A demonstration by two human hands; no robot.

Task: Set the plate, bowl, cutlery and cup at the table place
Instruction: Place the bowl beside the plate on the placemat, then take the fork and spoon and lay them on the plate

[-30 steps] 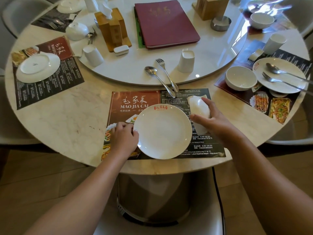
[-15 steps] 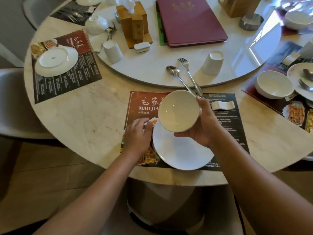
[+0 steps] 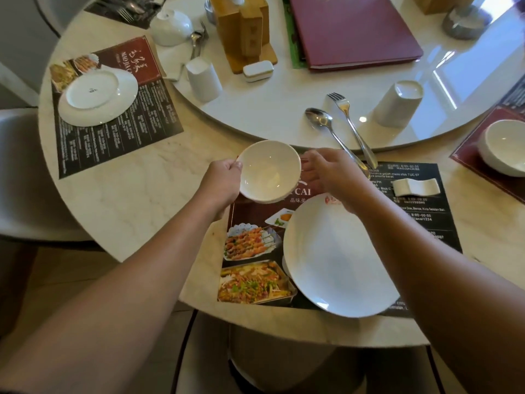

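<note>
A white bowl (image 3: 270, 172) is held upright just above the top left corner of the printed placemat (image 3: 420, 223). My left hand (image 3: 221, 183) grips its left rim. My right hand (image 3: 332, 177) is on its right side, thumb over the rim. The white plate (image 3: 341, 257) lies on the placemat nearer to me. A white cutlery rest (image 3: 414, 186) sits on the mat's right part. On the turntable (image 3: 284, 115) behind lie a spoon (image 3: 321, 120) and a fork (image 3: 346, 115), their handles reaching over its edge, beside an upside-down white cup (image 3: 397, 103).
To the left lies another placemat with an overturned plate (image 3: 98, 96). The turntable also carries a cup (image 3: 203, 79), a wooden holder (image 3: 244, 32), a small white box (image 3: 258, 71), an overturned bowl (image 3: 170, 27) and a red menu (image 3: 352, 29). Another bowl (image 3: 502, 149) stands at the right.
My right hand lifted the bowl from the plate's right side and carried it left over the plate. My left hand left the plate's rim and took the bowl's left rim.
</note>
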